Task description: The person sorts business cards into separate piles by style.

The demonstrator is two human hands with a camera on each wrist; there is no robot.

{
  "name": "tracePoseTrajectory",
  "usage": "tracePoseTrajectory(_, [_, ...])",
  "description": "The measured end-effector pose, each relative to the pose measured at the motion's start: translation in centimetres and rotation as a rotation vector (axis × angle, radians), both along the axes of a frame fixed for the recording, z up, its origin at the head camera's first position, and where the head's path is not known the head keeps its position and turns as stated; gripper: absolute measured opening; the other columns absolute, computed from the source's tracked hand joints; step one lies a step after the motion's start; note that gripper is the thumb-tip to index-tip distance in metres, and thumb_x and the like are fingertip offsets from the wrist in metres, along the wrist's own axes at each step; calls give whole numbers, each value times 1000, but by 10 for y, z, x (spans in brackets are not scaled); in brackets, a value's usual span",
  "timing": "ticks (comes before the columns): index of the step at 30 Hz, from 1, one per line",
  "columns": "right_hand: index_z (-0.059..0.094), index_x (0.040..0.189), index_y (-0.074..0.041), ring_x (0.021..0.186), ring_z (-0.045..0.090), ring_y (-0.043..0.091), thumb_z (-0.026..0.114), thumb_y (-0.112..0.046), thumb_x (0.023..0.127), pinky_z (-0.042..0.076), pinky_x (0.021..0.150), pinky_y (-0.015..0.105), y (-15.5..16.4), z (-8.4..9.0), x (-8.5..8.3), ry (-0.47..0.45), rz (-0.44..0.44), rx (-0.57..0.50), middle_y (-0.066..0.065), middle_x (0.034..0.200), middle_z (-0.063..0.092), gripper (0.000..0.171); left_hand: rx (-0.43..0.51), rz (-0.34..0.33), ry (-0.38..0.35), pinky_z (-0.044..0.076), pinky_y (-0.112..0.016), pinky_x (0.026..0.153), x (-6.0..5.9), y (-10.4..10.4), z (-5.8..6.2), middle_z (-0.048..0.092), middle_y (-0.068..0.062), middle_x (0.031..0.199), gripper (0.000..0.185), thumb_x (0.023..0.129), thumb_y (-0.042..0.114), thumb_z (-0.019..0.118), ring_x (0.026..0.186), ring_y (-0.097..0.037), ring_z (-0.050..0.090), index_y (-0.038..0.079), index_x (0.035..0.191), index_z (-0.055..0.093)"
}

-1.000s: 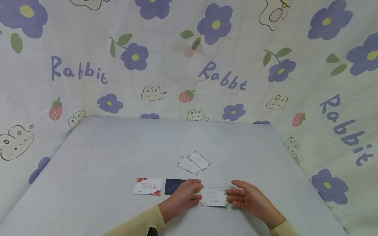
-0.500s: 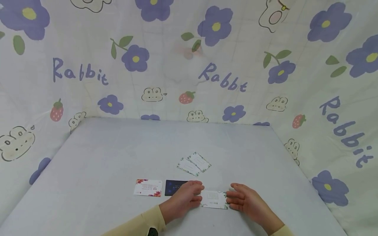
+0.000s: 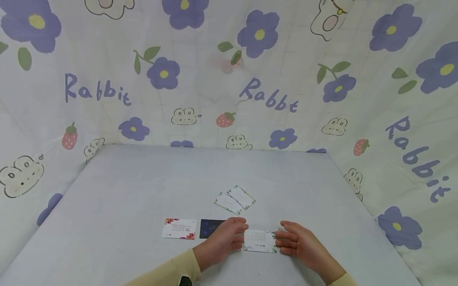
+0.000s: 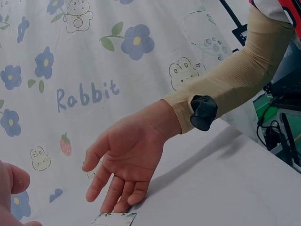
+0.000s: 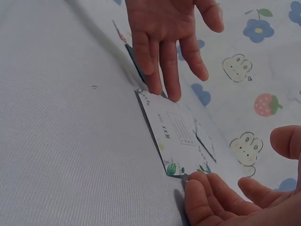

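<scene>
Your left hand and right hand, fingers straight, touch opposite ends of the leaf-bordered card on the desk, beside the navy card; two more cards lie unsorted beyond.

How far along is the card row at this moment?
Done: a red-flowered card and a dark card lie side by side. In hand: the left hand and right hand touch a green-leafed card's short edges with straight fingers. Left: two overlapping cards farther back.
</scene>
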State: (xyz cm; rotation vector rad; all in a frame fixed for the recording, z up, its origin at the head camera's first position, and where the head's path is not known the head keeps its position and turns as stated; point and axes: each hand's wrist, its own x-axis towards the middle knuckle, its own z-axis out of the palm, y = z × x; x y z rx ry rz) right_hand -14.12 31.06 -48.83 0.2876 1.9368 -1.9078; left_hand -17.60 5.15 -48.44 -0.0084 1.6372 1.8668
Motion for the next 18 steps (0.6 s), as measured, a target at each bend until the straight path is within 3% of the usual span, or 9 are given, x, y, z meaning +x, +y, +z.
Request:
tracePoseTrajectory(10, [18,158,5,97,71,11,45,-39,108,59,85,30,0,1,-1,5,-3,17,2,120,72,71,2,5,3,47,-48,106,2,-1,1,49,-20,148,48,102,26,56,119,-34,55,4,143,47])
tracePoseTrajectory(18, [18,158,4,98,70,11,45,-39,108,57,83,30,-1,6,-2,14,6,36,2,122,71,71,23,-2,6,47,-50,107,0,-3,3,47,-22,151,52,101,29,57,123,-36,55,4,146,45])
